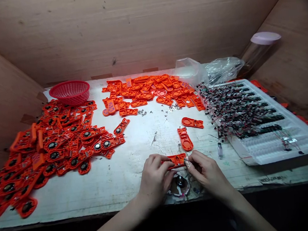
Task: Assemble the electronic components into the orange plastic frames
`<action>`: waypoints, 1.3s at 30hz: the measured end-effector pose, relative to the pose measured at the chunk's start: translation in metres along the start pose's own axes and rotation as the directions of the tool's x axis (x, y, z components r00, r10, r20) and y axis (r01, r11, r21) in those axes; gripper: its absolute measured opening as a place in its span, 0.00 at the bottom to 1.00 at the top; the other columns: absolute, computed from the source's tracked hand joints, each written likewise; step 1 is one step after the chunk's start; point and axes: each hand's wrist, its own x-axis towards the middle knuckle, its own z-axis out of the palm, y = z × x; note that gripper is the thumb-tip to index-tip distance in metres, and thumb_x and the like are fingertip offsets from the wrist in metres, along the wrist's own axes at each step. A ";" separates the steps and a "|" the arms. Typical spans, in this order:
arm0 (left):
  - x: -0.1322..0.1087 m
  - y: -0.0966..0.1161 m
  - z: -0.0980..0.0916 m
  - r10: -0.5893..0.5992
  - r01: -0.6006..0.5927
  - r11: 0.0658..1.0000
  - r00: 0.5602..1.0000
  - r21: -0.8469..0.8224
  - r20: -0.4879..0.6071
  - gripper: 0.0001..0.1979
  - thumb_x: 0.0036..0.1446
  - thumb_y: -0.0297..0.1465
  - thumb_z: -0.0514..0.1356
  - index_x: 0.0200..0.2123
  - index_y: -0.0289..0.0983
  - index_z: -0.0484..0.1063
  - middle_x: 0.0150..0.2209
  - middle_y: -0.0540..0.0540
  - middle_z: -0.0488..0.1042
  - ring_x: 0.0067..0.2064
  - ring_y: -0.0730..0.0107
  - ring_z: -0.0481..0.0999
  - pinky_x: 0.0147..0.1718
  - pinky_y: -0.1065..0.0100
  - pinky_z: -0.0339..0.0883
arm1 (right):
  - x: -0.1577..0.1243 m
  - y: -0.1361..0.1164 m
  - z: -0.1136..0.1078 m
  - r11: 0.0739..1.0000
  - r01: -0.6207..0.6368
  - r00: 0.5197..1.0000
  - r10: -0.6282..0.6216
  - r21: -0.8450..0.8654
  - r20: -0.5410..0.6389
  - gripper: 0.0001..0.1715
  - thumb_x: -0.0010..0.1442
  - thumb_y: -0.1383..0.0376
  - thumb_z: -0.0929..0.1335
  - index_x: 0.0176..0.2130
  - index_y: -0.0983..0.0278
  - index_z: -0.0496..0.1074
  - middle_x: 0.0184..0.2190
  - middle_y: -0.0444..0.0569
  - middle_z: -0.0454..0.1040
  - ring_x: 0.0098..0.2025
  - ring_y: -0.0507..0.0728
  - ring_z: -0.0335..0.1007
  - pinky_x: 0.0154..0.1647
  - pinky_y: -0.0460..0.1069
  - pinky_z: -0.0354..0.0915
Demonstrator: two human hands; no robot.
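Note:
Near the front edge of the table, my left hand (157,174) grips an orange plastic housing (178,159) by its left end. Fingers of my right hand (203,167) are pinched at the housing's right end, around a small part too hidden to name. A speaker-like round dark piece with wires (180,181) lies just below, between my hands. Beyond the housing, two loose orange shells (185,139) rest on the white surface, their hollow sides up.
At left spreads a heap of orange shells with round speakers (52,145), behind it a red basket (70,93). Bare orange shells (151,88) are piled at the back. At right are a white tray (297,144) of wired circuit boards, a screwdriver (220,149) and a capped clear jar (260,51).

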 end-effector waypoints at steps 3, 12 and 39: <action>-0.012 -0.004 0.009 0.120 -0.119 0.990 0.993 0.073 -0.003 0.09 0.60 0.27 0.56 0.42 0.40 0.74 0.41 0.44 0.74 0.43 0.63 0.69 0.42 0.61 0.66 | -0.002 0.002 0.001 0.998 -0.012 1.000 0.012 -0.055 -0.009 0.10 0.62 0.66 0.61 0.28 0.62 0.59 0.26 0.44 0.61 0.28 0.53 0.59 0.29 0.47 0.56; -0.012 -0.008 0.014 0.163 -0.166 0.971 0.986 0.171 0.032 0.12 0.63 0.27 0.51 0.44 0.38 0.74 0.41 0.42 0.73 0.43 0.63 0.68 0.40 0.62 0.69 | 0.001 0.005 0.007 0.986 0.022 0.999 -0.029 -0.165 -0.041 0.09 0.60 0.69 0.61 0.27 0.62 0.59 0.27 0.44 0.60 0.29 0.53 0.59 0.30 0.47 0.56; -0.015 -0.012 0.019 0.057 -0.057 0.995 0.998 0.082 0.002 0.13 0.61 0.26 0.53 0.45 0.39 0.75 0.50 0.38 0.70 0.45 0.60 0.65 0.41 0.57 0.71 | 0.022 -0.003 -0.006 0.973 -0.045 0.982 0.084 -0.226 0.168 0.12 0.61 0.68 0.60 0.25 0.61 0.58 0.24 0.43 0.64 0.25 0.52 0.60 0.25 0.46 0.54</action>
